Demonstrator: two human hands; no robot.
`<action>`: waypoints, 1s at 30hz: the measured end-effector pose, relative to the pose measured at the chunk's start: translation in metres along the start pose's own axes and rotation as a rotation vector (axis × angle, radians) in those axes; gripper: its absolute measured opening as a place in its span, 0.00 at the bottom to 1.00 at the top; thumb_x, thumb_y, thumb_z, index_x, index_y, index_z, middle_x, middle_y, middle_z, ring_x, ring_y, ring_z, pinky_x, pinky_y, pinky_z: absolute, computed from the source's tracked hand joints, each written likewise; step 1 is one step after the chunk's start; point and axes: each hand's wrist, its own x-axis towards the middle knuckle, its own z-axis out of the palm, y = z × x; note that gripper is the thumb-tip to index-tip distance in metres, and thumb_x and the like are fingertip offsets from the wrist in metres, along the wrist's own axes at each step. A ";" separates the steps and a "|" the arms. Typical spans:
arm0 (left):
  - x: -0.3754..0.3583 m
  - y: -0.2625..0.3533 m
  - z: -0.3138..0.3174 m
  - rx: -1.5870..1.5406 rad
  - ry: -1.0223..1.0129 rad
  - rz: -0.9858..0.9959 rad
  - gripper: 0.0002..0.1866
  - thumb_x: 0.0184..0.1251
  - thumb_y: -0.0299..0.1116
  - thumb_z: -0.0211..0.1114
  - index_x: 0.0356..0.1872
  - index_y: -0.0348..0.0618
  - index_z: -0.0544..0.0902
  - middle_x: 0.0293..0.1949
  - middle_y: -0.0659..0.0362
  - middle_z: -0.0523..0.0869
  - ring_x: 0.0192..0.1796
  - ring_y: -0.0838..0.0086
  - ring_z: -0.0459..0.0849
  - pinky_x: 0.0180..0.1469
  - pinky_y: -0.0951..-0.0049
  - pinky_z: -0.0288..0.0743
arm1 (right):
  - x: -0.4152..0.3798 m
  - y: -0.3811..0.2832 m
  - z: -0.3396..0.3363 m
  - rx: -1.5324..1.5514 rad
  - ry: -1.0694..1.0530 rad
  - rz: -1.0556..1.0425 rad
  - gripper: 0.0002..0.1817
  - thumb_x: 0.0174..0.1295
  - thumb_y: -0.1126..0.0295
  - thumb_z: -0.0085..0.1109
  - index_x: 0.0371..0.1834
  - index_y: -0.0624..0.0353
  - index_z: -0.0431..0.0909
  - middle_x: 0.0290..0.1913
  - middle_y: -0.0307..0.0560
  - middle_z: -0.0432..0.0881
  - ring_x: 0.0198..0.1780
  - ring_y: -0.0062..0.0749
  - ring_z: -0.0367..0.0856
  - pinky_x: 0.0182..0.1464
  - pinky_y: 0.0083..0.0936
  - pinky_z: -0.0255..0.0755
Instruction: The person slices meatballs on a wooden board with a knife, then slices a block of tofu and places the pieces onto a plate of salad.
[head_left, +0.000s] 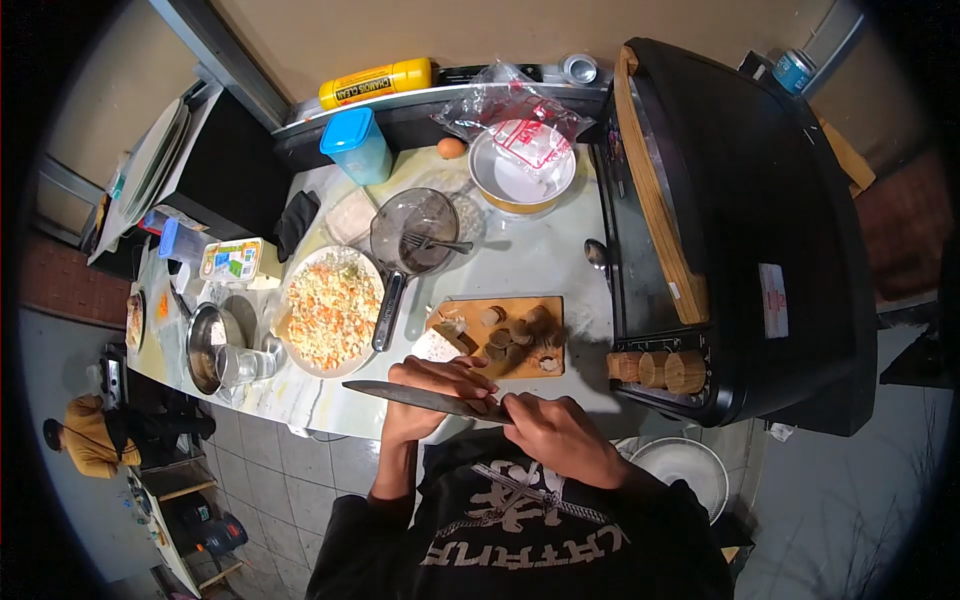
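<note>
Hands first: the right hand (560, 432) is closed around the handle of a big knife (425, 398), with the blade pointing off to the left, roughly level, just at the near edge of the counter (530, 262). The left hand (435, 392) sits right up against the blade, fingers curled over the flat of it around the middle, so both hands are basically touching the same knife and each other. Can't tell if the left one is pinching something small or just wiping along the steel, the fingers hide that bit. Just beyond the hands is a wooden cutting board (455, 309) with a bunch of sliced brownish rounds (520, 335) piled on its right half and a white chunk (437, 346) at its near left corner, pretty much touching the left knuckles. Left of the board there's a plate of chopped orange and white stuff (333, 308), and behind it a glass bowl with a fork in it (415, 230). Farther back sits a white bowl (520, 175) with a plastic bag (510, 115) draped over it, plus a blue tub (357, 143). Big black oven-looking appliance (740, 220) fills the right side.
</note>
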 end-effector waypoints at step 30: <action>-0.010 -0.044 -0.009 -0.099 0.121 -0.392 0.12 0.68 0.25 0.62 0.49 0.31 0.82 0.38 0.57 0.87 0.41 0.78 0.84 0.47 0.77 0.76 | 0.007 0.050 0.021 0.608 0.051 0.266 0.14 0.74 0.66 0.43 0.32 0.65 0.68 0.17 0.39 0.66 0.19 0.21 0.66 0.24 0.24 0.62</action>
